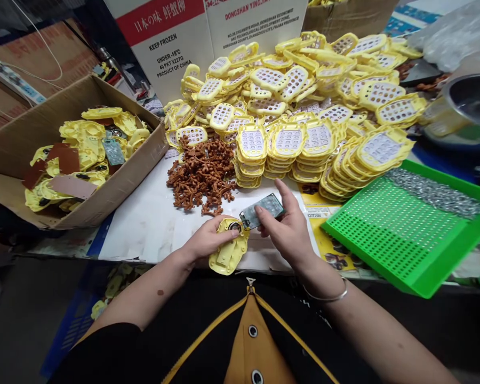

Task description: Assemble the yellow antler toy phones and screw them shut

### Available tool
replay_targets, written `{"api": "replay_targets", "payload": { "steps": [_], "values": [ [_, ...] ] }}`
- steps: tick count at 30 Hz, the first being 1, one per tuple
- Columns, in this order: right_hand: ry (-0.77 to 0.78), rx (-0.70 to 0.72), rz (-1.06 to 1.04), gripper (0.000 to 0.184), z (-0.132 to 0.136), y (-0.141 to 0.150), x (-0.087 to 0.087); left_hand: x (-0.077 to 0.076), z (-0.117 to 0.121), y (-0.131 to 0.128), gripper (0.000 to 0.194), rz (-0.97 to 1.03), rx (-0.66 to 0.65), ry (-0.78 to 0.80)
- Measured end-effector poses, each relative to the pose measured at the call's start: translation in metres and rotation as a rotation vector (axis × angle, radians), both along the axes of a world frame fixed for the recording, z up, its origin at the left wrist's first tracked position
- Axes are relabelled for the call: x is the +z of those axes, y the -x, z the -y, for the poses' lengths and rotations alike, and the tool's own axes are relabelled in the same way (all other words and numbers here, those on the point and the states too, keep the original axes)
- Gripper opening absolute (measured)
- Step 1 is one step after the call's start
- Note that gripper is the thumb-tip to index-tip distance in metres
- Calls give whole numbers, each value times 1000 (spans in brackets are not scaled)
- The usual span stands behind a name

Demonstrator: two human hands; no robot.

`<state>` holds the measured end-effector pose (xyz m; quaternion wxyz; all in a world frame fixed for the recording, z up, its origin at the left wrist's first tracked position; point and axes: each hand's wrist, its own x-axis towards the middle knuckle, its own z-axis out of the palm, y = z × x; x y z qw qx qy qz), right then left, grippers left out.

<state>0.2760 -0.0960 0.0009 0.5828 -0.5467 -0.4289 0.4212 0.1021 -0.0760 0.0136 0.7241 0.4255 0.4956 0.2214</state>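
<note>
The yellow shell (227, 255) is held open side up at the near edge of the bench (144, 229), its long axis slanted from near-left to far-right; it is pinched at its far end by the left hand (208, 237), the nearer one, with the thumb beside a round dark part (234, 226); the circuit board (272, 205) is grasped between thumb and fingers by the right hand (290, 234), right of the shell's far end, its own long axis angled away to the far right, almost crosswise to the shell; whether the two touch cannot be told; beyond the shell, past brown pieces (204, 176), a white carton (196, 48) is printed "KEEP FROZEN", "UNDER -18°C", "PRODUCT OF CHINA" and "日本の味 鮮蟹柳"; further right, "DONGSHAN COUNTY, ZHANGZHOU CITY, FUJIAN PROVINCE" can be read.
</note>
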Motion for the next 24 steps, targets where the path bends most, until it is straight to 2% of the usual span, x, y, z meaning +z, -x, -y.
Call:
{"api": "replay_targets", "payload": {
  "steps": [2, 5, 7, 10, 12, 13, 15, 17, 19, 22, 24],
  "values": [
    [9, 84, -10, 55, 2, -4, 0, -1, 0, 1, 45, 17, 5, 8],
    [8, 306, -65, 53, 7, -14, 1, 0, -1, 2, 49, 32, 3, -13],
    [-36, 357, 64, 44, 11, -22, 1, 1, -1, 3, 50, 19, -6, -28],
    [-173, 190, 567, 19, 18, -30, 6, 3, -2, 3, 48, -3, -20, -43],
    [-269, 51, 852, 19, 22, -31, 12, 3, -2, 3, 48, 8, -16, -46],
    [-302, 11, 922, 22, 23, -30, 14, 3, -1, 3, 48, 19, -17, -37],
    [-302, -4, 921, 31, 24, -26, 18, 2, 1, 2, 50, 48, -18, -3],
    [-246, -7, 815, 34, 24, -21, 19, 1, 3, 1, 50, 71, -25, 30],
    [-248, -39, 742, 28, 24, -17, 16, 1, 4, 0, 48, 70, -20, 31],
    [-398, -23, 742, 10, 27, -12, 11, 1, 3, -1, 44, 18, 20, -41],
    [-396, -9, 699, 13, 28, -8, 10, 1, 3, -1, 41, -13, 32, -86]
  ]
}}
